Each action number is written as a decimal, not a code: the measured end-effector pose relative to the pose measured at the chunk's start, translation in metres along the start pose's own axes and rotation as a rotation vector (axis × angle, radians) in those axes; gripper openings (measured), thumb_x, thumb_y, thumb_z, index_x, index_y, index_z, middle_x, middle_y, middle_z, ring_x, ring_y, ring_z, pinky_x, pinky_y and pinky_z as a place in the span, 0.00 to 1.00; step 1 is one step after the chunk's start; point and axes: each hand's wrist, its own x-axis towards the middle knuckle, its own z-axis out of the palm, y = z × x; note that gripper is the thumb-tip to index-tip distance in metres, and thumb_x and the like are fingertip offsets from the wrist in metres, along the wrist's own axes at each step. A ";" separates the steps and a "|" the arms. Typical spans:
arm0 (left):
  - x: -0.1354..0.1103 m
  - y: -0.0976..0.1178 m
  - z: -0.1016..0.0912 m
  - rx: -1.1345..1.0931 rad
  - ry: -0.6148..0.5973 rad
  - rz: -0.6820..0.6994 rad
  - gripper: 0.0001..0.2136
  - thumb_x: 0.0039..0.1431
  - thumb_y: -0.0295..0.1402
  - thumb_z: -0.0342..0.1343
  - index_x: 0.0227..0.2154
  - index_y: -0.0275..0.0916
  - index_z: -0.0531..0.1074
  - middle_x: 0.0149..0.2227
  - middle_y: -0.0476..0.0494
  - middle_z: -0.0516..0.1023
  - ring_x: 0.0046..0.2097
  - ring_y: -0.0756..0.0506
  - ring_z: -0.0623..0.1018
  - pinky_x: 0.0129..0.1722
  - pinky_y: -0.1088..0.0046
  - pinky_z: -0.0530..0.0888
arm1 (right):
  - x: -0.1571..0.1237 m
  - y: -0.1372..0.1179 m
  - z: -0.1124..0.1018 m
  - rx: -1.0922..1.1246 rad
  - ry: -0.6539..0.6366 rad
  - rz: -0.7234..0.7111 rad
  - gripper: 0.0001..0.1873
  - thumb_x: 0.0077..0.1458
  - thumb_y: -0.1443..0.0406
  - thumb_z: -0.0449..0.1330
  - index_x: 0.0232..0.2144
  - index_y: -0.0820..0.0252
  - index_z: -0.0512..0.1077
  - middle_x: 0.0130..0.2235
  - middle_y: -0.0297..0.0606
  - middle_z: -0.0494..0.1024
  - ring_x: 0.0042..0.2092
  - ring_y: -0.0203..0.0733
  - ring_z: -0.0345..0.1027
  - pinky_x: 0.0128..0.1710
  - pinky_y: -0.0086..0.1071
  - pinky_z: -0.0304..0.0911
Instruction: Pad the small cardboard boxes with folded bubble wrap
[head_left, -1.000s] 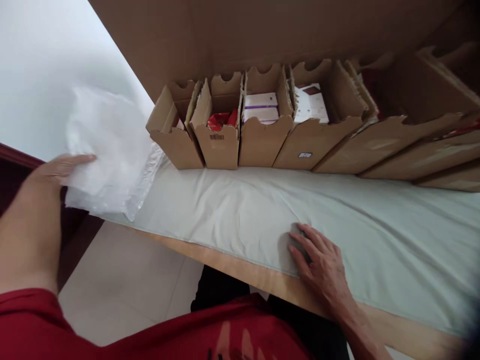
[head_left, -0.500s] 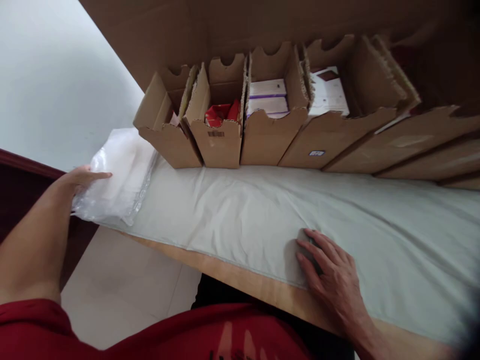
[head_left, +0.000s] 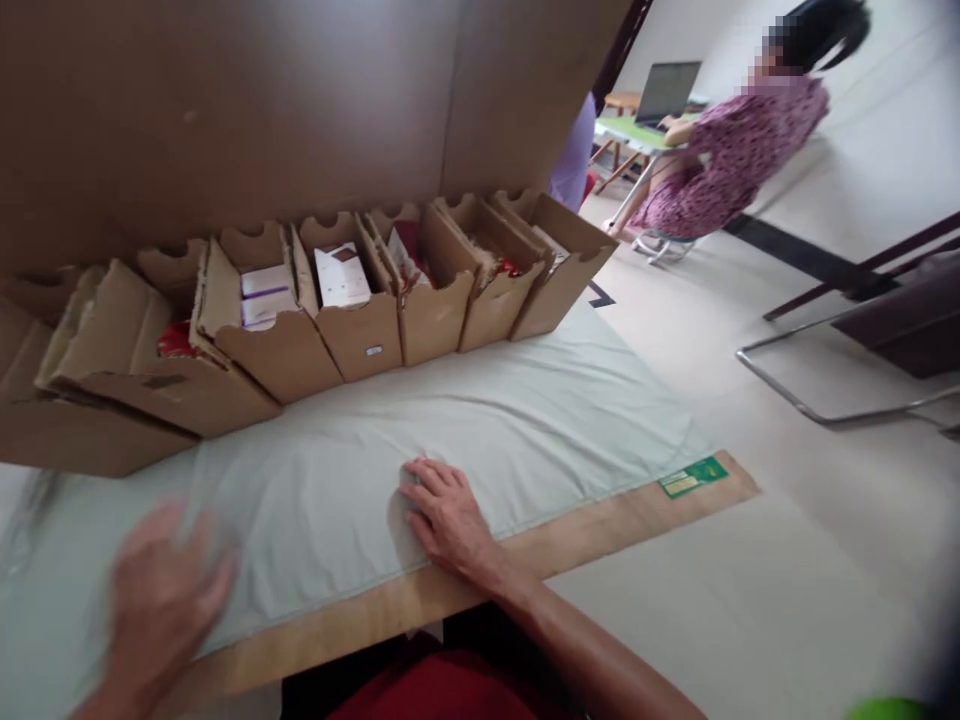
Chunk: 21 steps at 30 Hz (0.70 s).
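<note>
My right hand (head_left: 448, 515) rests palm down near the front edge of the pale green cloth (head_left: 525, 440), fingers stretched out; what lies beneath the palm is hidden. To its left, my left hand (head_left: 165, 590) hovers over the cloth, smeared by motion, its fingers apart and nothing seen in them. Behind both hands stands a row of open cardboard boxes (head_left: 435, 325) with notched rims. White boxes with purple edges (head_left: 266, 295) are in one, a white carton (head_left: 341, 275) in another, and a red item (head_left: 178, 340) in a box farther left. Blurred clear plastic (head_left: 30, 520) shows at the left edge.
A tall cardboard panel (head_left: 300, 110) rises behind the row. The table's wooden edge (head_left: 600, 530) bears a green label (head_left: 694, 477). At the back right, a seated person (head_left: 742, 160) uses a laptop (head_left: 667, 95). A metal-framed chair (head_left: 825, 415) stands at right.
My left hand has let go of the plastic-wrapped white stack and moved right, over the cloth. The view has swung right, bringing in the person and the table's right end. My right hand stays on the cloth.
</note>
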 end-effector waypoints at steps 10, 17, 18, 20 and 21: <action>0.097 0.195 0.143 0.046 -0.226 0.373 0.23 0.69 0.40 0.48 0.63 0.40 0.68 0.69 0.31 0.63 0.70 0.32 0.62 0.66 0.45 0.62 | -0.026 0.041 -0.054 0.187 0.189 0.036 0.15 0.60 0.66 0.60 0.50 0.53 0.76 0.56 0.43 0.79 0.58 0.47 0.71 0.58 0.44 0.67; 0.086 0.192 0.167 0.115 -0.264 0.415 0.25 0.71 0.44 0.47 0.68 0.46 0.63 0.72 0.37 0.60 0.72 0.34 0.59 0.69 0.45 0.55 | 0.035 0.141 -0.199 0.015 0.461 0.260 0.21 0.62 0.63 0.56 0.57 0.58 0.71 0.44 0.42 0.83 0.37 0.43 0.77 0.42 0.38 0.72; 0.084 0.191 0.168 0.121 -0.259 0.418 0.25 0.71 0.44 0.46 0.68 0.46 0.63 0.72 0.37 0.60 0.72 0.34 0.59 0.69 0.45 0.55 | 0.054 0.151 -0.217 -0.026 0.463 0.293 0.25 0.61 0.64 0.56 0.60 0.59 0.68 0.43 0.42 0.83 0.35 0.43 0.76 0.40 0.38 0.71; 0.084 0.191 0.169 0.133 -0.247 0.425 0.26 0.71 0.45 0.47 0.68 0.46 0.62 0.72 0.38 0.60 0.72 0.34 0.59 0.69 0.46 0.55 | 0.090 0.166 -0.245 -0.092 0.441 0.354 0.33 0.59 0.66 0.57 0.66 0.60 0.61 0.41 0.40 0.83 0.34 0.43 0.75 0.40 0.37 0.69; 0.084 0.191 0.169 0.139 -0.240 0.429 0.26 0.70 0.45 0.47 0.68 0.47 0.62 0.72 0.39 0.60 0.72 0.35 0.59 0.69 0.46 0.55 | 0.107 0.172 -0.254 -0.135 0.412 0.382 0.34 0.58 0.67 0.58 0.67 0.61 0.61 0.40 0.40 0.83 0.34 0.44 0.75 0.40 0.37 0.68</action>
